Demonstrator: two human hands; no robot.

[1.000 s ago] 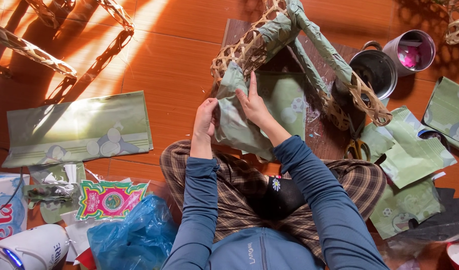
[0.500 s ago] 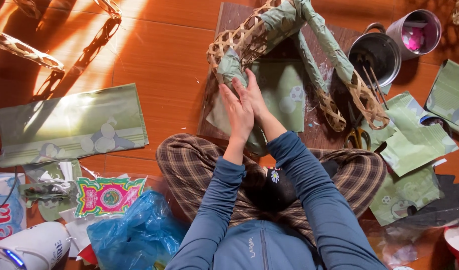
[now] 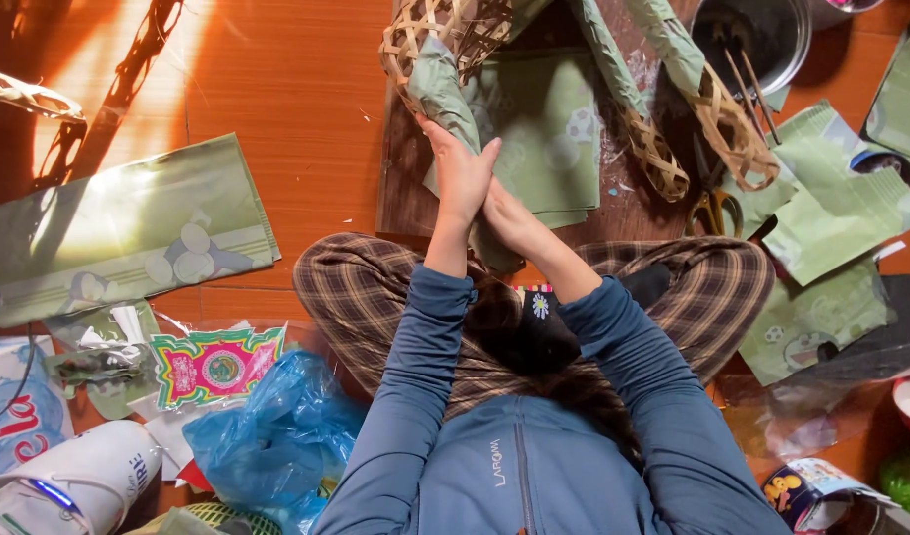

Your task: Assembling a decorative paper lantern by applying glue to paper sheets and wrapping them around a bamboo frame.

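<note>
Head view: left hand [image 3: 462,183] and right hand [image 3: 509,220] pressed flat together around the green paper strip [image 3: 445,94], grip shut on it to smooth it onto the woven frame [image 3: 445,25], above the lap, near the dark board [image 3: 405,188].

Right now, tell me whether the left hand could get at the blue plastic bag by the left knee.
Probably yes. The left hand is pressed against the right hand on the paper-wrapped woven frame, but nothing lies between that arm and the blue plastic bag.
</note>
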